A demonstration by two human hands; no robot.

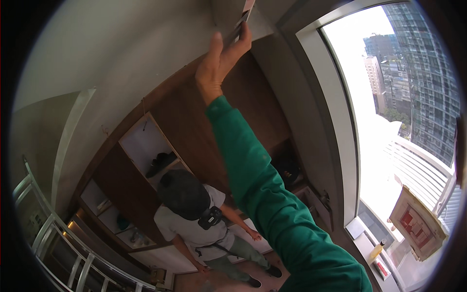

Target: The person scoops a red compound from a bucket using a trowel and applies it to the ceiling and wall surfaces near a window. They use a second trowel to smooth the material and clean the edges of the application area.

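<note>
My right hand (221, 63), at the end of a green sleeve, reaches up to the corner where the pale ceiling (160, 39) meets the wall. Its fingers are bent against a thin flat thing (244, 14), seen almost edge-on, light and pinkish with a dark part near the fingers. The thumb sticks up apart from it on the left. The thing's upper end runs out of the picture, so its kind cannot be made out. My left hand is out of view.
Below stands a person (194, 204) in a dark cap and grey shirt, beside brown cabinets (194, 131) with open shelves. A metal ladder (73, 243) curves along the lower left. At right, a bright window, a printed paper bag (418, 221) and a yellowish bottle (377, 250) on the sill.
</note>
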